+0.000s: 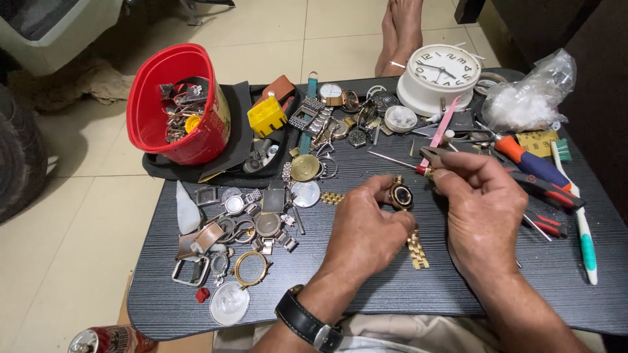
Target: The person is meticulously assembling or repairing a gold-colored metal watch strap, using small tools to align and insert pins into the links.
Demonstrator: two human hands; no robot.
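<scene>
Fingers of my left hand (366,229) are pinched around a small gold wristwatch (400,195) with a dark dial, held just above the middle of the dark table (392,287), its gold bracelet hanging down between my hands. My right hand (481,209) grips a slim tool (437,134) with a pink handle, its tip beside the watch case. I see a white clock (439,73) at the far edge, a red basket (176,104) at the far left corner, and red-handled pliers (543,180) towards the right edge.
</scene>
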